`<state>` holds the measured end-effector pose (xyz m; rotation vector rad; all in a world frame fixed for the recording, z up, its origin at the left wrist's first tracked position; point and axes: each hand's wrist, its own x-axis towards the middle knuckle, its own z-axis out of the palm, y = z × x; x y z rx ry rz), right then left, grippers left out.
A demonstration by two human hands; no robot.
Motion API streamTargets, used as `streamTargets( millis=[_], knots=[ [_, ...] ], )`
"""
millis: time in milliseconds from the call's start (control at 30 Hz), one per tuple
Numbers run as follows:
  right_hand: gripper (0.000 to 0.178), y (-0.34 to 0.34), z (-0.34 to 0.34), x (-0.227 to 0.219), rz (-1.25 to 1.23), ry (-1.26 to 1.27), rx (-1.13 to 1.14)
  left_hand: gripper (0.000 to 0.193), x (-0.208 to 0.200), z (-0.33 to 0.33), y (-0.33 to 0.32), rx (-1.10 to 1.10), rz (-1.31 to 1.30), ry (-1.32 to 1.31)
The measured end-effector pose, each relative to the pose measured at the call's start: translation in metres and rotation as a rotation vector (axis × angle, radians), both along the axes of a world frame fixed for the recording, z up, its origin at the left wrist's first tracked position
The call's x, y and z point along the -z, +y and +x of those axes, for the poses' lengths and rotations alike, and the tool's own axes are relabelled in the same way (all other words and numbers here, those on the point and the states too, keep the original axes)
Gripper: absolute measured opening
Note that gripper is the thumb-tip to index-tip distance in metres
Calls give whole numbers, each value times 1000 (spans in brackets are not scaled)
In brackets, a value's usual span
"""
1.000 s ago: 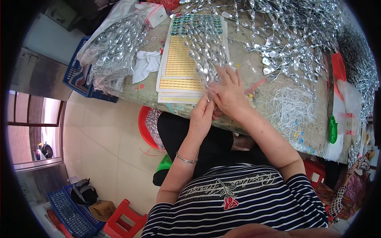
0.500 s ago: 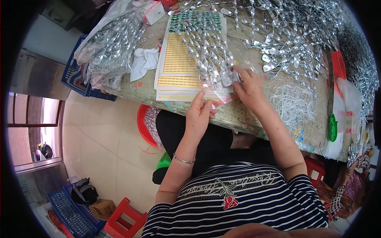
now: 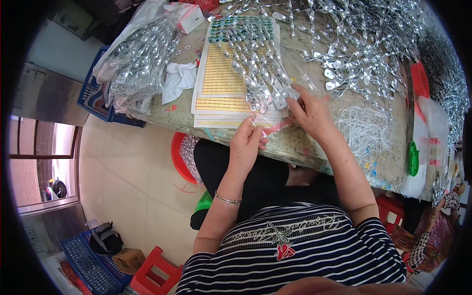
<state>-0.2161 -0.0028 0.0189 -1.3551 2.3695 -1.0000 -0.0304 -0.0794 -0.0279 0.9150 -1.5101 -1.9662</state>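
Observation:
A clear plastic bag with several twisted silver strips [image 3: 260, 81] lies over the front of the paper sheets on the table. My left hand [image 3: 246, 142] pinches the near edge of the plastic bag [image 3: 275, 124], thumb against fingers. At the bag's right side is my right hand [image 3: 312, 114], its thumb and forefinger apart, tips touching the plastic beside the strips' flat ends. Under the bag lies a stack of sheets [image 3: 209, 88] with yellow rows and green oval stickers at the far end.
Loose silver spirals [image 3: 344, 64] cover the table's far right, with tangled white thread [image 3: 364, 130] nearer. A blue basket [image 3: 93, 98] with bagged spirals and a white cloth [image 3: 178, 76] are at left. Below stand a red basin [image 3: 178, 157] and red stool [image 3: 157, 275]. Another person's sleeve [image 3: 420, 250] shows at right.
My right hand has shifted slightly right and down along the bag's side. My left hand keeps its pinch in nearly the same place.

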Motion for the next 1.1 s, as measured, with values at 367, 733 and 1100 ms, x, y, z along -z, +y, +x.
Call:
streamTargets(
  millis=[367, 733, 1100],
  knots=[
    [37, -7, 5, 4, -81, 176, 59, 22, 0, -1, 2, -19, 22, 13],
    [30, -50, 34, -11, 117, 85, -153, 14, 2, 2, 1, -10, 64, 67],
    [24, -88, 18, 6, -14, 14, -182, 17, -2, 2, 1, 17, 30, 33]
  ],
)
